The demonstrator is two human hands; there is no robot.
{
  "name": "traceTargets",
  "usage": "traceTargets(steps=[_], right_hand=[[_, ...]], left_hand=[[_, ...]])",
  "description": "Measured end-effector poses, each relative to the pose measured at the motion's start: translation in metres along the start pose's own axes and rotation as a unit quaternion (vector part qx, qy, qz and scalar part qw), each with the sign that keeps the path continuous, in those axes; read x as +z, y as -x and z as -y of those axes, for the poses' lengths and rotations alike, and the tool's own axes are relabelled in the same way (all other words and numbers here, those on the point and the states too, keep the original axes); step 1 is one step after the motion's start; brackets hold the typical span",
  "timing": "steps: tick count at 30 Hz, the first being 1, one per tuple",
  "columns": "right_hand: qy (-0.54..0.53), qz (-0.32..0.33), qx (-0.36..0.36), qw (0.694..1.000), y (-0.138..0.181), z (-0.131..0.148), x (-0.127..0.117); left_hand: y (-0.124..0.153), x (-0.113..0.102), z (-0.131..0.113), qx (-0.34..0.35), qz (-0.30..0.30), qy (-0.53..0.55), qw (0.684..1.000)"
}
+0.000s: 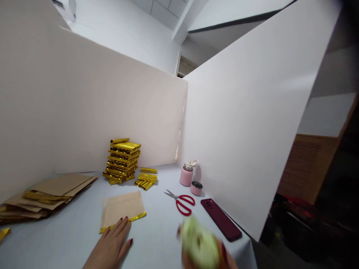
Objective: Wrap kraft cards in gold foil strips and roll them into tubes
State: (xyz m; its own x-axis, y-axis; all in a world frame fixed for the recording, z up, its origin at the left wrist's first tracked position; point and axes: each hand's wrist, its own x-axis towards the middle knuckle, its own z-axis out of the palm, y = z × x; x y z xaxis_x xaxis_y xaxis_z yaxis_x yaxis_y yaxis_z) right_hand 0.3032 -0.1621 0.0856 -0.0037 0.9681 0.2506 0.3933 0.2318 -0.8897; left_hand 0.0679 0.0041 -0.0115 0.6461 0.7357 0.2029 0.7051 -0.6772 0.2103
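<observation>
My left hand [113, 241] lies flat on the table, fingers stretched, with fingertips on the near edge of a brown paper piece [123, 205]. A shiny gold strip [138, 216] runs along that edge. At the lower right, my right hand [224, 257] is closed around a half-eaten apple [199, 243], its pale flesh showing. Motion blurs both the apple and the fingers. Just beyond them lie scissors [183, 203] with red handles, blades parted and pointing up-left. A dark red phone [221, 220] rests to the right of the apple.
A tall stack of gold rolls [122, 162] stands near the back panel, with a smaller group [146, 179] beside it. Brown paper sheets [56, 186] are piled at left. A pink flask [186, 175] and its cup [196, 188] stand by the right white panel [238, 112].
</observation>
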Motion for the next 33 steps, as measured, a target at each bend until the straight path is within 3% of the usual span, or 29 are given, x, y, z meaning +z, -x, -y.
traceTargets(steps=[1,3,6,10,16,19,21,25,28,30,33], right_hand=[[0.025,-0.059,0.012,0.998,-0.017,-0.001,-0.016],[0.113,-0.233,0.062,0.964,-0.053,-0.005,-0.051],[0.2,-0.338,0.141,0.909,-0.099,-0.023,-0.101],[0.314,-0.356,0.241,0.846,-0.132,-0.062,-0.134],[0.423,-0.314,0.274,0.804,-0.143,-0.093,-0.135],[0.455,-0.281,0.231,0.813,-0.149,-0.088,-0.118],[0.466,-0.229,0.163,0.839,-0.153,-0.079,-0.085],[0.436,-0.01,-0.025,0.899,-0.142,-0.062,0.015],[0.393,0.143,-0.12,0.9,-0.118,-0.057,0.068],[0.382,0.161,-0.13,0.901,-0.105,-0.058,0.078],[0.378,0.144,-0.119,0.907,-0.098,-0.061,0.071]], left_hand=[[0.0,0.001,0.0,0.0,-0.002,0.002,1.0],[0.0,0.001,-0.001,-0.001,-0.006,0.006,1.0],[-0.001,0.0,-0.002,-0.009,0.003,0.004,1.0],[-0.007,-0.001,-0.001,-0.015,0.034,0.008,0.999],[-0.008,-0.009,-0.003,-0.022,0.061,0.016,0.998],[-0.004,-0.014,-0.007,-0.022,0.051,0.02,0.998],[-0.003,-0.016,-0.009,-0.02,0.045,0.017,0.999],[-0.001,-0.015,-0.013,-0.019,0.028,0.015,0.999],[0.001,-0.016,-0.011,-0.009,0.02,0.015,1.0],[0.005,-0.018,-0.004,-0.001,0.026,0.011,1.0],[0.017,-0.027,0.016,-0.008,0.038,-0.004,0.999]])
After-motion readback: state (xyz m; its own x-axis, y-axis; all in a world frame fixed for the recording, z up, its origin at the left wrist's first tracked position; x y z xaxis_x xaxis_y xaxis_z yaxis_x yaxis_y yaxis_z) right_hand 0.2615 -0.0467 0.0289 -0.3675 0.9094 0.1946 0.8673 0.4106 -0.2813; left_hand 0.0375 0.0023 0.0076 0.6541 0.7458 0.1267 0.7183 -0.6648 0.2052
